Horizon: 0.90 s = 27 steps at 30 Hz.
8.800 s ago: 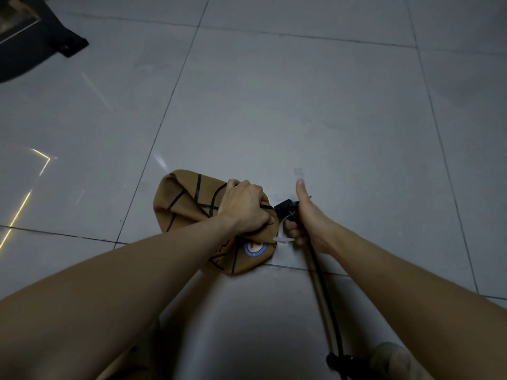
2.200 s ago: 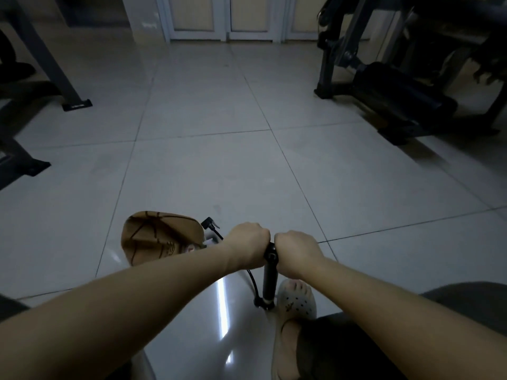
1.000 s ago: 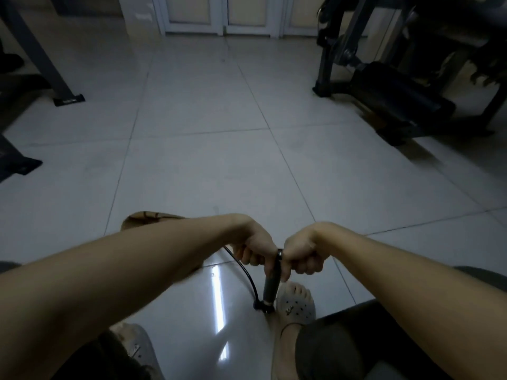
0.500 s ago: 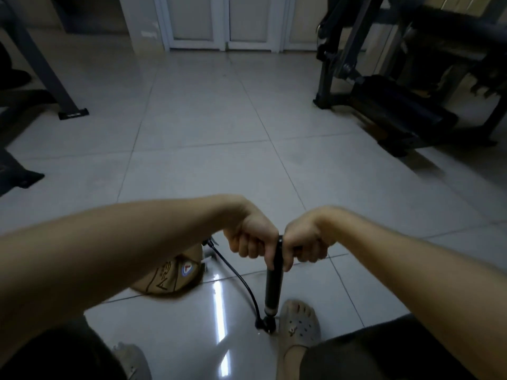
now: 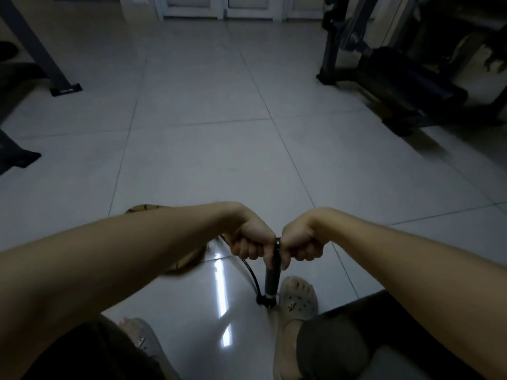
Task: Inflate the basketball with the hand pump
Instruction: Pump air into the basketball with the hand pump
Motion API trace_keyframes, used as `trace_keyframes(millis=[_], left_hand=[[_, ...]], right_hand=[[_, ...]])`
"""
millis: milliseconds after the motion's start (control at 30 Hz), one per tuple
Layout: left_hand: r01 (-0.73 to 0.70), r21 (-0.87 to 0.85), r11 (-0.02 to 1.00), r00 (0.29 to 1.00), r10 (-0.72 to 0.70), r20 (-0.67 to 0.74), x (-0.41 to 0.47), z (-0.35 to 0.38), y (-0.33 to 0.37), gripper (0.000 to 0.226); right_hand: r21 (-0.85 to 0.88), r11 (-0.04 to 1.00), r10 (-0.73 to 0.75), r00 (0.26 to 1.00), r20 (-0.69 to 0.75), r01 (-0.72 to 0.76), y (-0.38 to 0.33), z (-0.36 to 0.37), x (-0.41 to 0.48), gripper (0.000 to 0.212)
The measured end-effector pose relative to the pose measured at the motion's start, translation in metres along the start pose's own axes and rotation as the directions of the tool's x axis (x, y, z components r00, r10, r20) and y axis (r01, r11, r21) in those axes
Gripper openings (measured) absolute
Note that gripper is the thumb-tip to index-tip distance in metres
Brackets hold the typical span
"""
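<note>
Down near the bottom middle of the view, both hands sit side by side on the cross handle of the hand pump (image 5: pixel 272 279), which stands upright on the tiled floor (image 5: pixel 208 160). The left hand (image 5: pixel 251 238) grips the left half of the handle, its fingers (image 5: pixel 247 249) curled tightly round it; the right hand (image 5: pixel 300 241) grips the right half likewise, fingers (image 5: pixel 303 253) clamped on it, and the two fists almost touch above the dark barrel. The handle itself is hidden inside the fists. The pump's base rests on the floor just beside the toes of the right foot (image 5: pixel 297 300), which wears a pale perforated clog; whether the shoe presses on a foot plate cannot be told. A black hose (image 5: pixel 251 272) leaves the base and curves up to the left, passing behind the left hand. The basketball (image 5: pixel 144 208), tan with dark lines, lies on the floor left of the pump, mostly hidden behind the left forearm: a strip shows above the arm and another, blurred, below it. How full it is cannot be told. The left foot (image 5: pixel 140 335), in a similar clog, shows at the lower left. Dark gym machinery (image 5: pixel 406 78) stands at the upper right, a black metal frame (image 5: pixel 65 90) at the upper left, and pale doors (image 5: pixel 225 6) at the far end of the room.
</note>
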<state>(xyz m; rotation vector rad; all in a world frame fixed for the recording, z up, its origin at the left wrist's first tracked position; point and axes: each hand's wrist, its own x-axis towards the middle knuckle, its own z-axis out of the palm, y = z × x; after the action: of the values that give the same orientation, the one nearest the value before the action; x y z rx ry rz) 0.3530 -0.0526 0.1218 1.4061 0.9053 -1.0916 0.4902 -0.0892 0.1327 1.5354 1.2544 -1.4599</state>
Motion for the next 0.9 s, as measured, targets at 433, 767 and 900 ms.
trace_keyframes(millis=[433, 767, 900], left_hand=[[-0.022, 0.064, 0.998, 0.991, 0.03, -0.128, -0.071, -0.035, 0.025, 0.041], [-0.045, -0.006, 0.999, 0.99, 0.044, -0.134, 0.041, -0.008, -0.007, 0.041], [-0.023, 0.036, 0.999, 0.994, 0.026, -0.102, 0.032, -0.008, -0.003, 0.023]], right_hand=[[-0.003, 0.997, -0.076, 0.986, -0.15, 0.076, -0.006, -0.039, -0.067, 0.042], [0.008, 0.999, -0.045, 0.997, -0.068, 0.046, 0.01, -0.005, 0.042, 0.021], [0.001, 1.0, -0.021, 0.998, -0.053, 0.021, 0.007, -0.003, 0.034, 0.021]])
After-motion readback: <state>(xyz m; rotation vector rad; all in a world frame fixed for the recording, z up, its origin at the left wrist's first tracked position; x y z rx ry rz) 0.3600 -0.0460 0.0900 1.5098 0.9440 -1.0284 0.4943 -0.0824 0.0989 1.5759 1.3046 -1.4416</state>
